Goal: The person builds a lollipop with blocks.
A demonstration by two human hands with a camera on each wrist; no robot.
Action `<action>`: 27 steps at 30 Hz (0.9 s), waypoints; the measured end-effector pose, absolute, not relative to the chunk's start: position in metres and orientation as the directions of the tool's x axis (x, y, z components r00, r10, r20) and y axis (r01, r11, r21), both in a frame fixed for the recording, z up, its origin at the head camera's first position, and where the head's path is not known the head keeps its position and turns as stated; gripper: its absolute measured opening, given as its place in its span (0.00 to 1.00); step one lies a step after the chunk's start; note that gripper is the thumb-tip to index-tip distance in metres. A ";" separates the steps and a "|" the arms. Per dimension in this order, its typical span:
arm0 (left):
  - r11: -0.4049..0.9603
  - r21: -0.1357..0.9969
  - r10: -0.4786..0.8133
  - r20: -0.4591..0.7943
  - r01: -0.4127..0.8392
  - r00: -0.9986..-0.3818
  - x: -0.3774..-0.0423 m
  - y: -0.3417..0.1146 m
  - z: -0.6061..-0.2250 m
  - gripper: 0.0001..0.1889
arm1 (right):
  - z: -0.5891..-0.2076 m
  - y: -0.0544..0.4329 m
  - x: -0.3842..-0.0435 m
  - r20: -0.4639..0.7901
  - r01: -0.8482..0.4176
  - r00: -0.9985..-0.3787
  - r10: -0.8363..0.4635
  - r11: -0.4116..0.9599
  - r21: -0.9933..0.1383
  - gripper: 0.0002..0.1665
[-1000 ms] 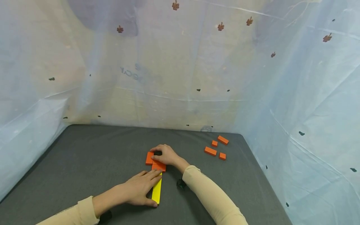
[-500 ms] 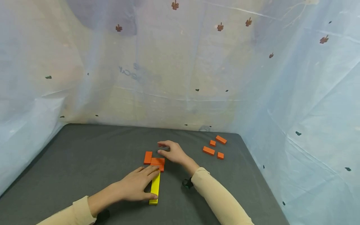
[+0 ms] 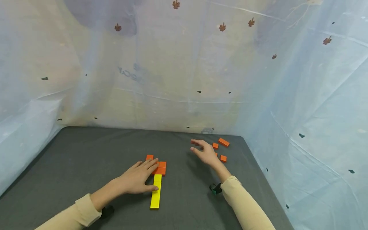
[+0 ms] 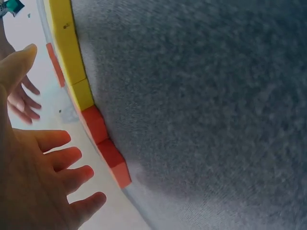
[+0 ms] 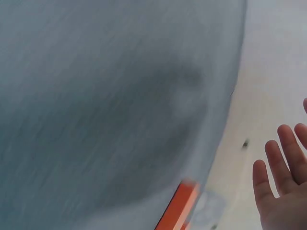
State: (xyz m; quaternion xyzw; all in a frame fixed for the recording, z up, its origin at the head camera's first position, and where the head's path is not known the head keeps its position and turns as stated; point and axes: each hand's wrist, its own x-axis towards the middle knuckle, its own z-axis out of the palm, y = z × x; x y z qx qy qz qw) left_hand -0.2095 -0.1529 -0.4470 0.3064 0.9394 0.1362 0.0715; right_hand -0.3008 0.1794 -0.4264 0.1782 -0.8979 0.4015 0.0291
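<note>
My left hand is spread with straight fingers close over a row of flat blocks on the table. The row has a long yellow block, a short yellow block and two orange blocks lying crosswise at its far end. Another orange block stands out at the far left, partly covered by the fingers. In the left wrist view the left hand holds nothing. My right hand, fingers loosely extended, is above the table just left of the loose orange blocks and partly hides one.
Loose orange blocks lie at the back right: a long one, two short ones, and one mostly behind the right hand. The dark grey table is enclosed by pale sheeting at its back and sides.
My right hand has let go of the orange block at the row's far end and moved right, to the loose blocks. My left hand has shifted slightly forward, uncovering more yellow.
</note>
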 end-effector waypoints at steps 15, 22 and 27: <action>0.791 0.308 0.594 -0.184 0.528 -0.783 -0.208 -0.149 -0.455 0.55 | -0.456 0.273 -0.315 0.135 -0.323 -0.946 -0.294 0.838 -0.440 0.25; 0.794 0.298 0.592 -0.186 0.529 -0.784 -0.210 -0.149 -0.459 0.55 | -0.467 0.277 -0.318 0.117 -0.366 -0.930 -0.347 0.863 -0.347 0.24; 0.792 0.293 0.597 -0.186 0.536 -0.781 -0.211 -0.149 -0.459 0.55 | -0.468 0.274 -0.316 0.147 -0.374 -0.927 -0.344 0.868 -0.327 0.22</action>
